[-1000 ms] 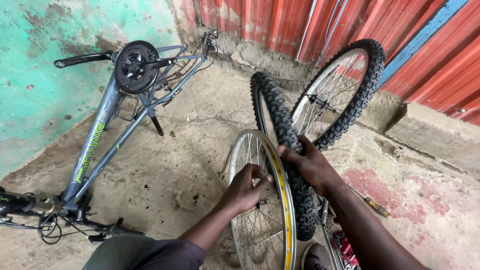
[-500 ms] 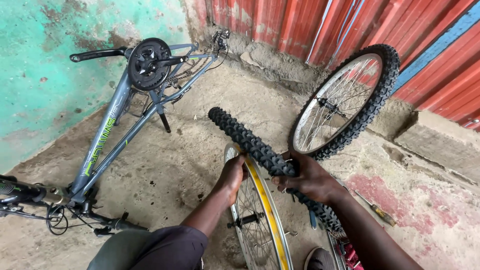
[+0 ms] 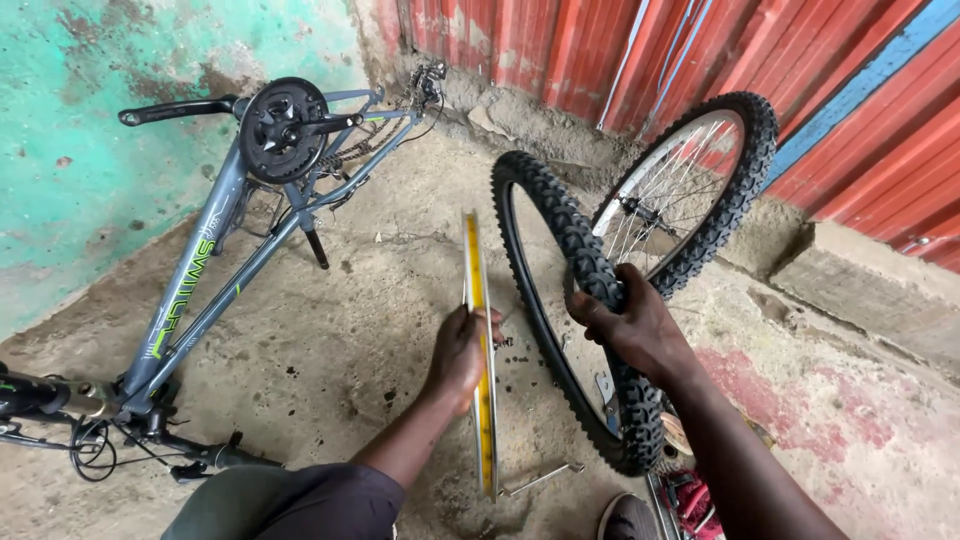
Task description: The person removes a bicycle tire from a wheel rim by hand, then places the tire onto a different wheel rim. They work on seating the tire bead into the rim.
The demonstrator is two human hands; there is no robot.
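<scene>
While the person's dark-clad knee fills the bottom edge of the frame, the two forearms reach up from it toward the middle. Just right of bottom centre, the toe of a shoe (image 3: 632,518) shows on the concrete floor (image 3: 380,300), with some red-handled tools (image 3: 690,497) beside it, too cut off to tell apart.

At centre, the left hand (image 3: 462,352) grips a bare wheel rim (image 3: 482,400) with a yellow strip, standing upright and seen edge-on; the fingers are wrapped round the rim, thumb toward the camera. A thin metal rod (image 3: 540,480) juts from the rim's lower part near the floor.

Just right of it, the right hand (image 3: 630,325) clasps a knobby black tyre (image 3: 560,230), fingers curled tight over the tread. The tyre stands upright, apart from the rim, its lower end near the floor at lower right and its top arching to the upper middle.

Behind the tyre, a complete spoked wheel (image 3: 690,190) leans against a low concrete ledge and the red corrugated wall (image 3: 620,50) at upper right.

On the left, an upside-down grey bicycle frame (image 3: 215,265) runs from lower left to upper centre, its chainring (image 3: 283,130) and a pedal crank uppermost, against a worn green wall (image 3: 80,130).
</scene>
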